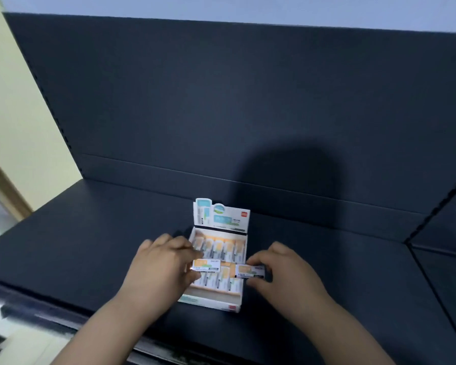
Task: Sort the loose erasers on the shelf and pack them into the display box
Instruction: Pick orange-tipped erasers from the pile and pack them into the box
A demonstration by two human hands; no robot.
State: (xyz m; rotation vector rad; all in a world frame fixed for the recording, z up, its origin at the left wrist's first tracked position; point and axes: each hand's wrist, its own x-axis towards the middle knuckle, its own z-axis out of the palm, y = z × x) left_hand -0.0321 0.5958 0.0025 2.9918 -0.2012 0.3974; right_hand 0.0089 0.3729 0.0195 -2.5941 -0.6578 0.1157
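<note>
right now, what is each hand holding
Left hand: pinches an eraser over the display box.
Right hand: pinches a second eraser.

The display box [211,302] stood on the shelf [90,246], near its front edge, with its header card [221,217] upright at the rear, before the back panel [248,101]. Packed erasers [221,247] lay in rows inside. Above them (crosswise), the left hand [161,262] held the left eraser [206,265] and the right hand [287,270] held the right eraser [249,271].

The eraser [206,265] in the left hand [163,262] and the second eraser [249,271] in the right hand [287,270] wear glossy paper sleeves. Below both grips the box [221,219] is smooth printed card; the shelf [90,246] beneath looks matt.
</note>
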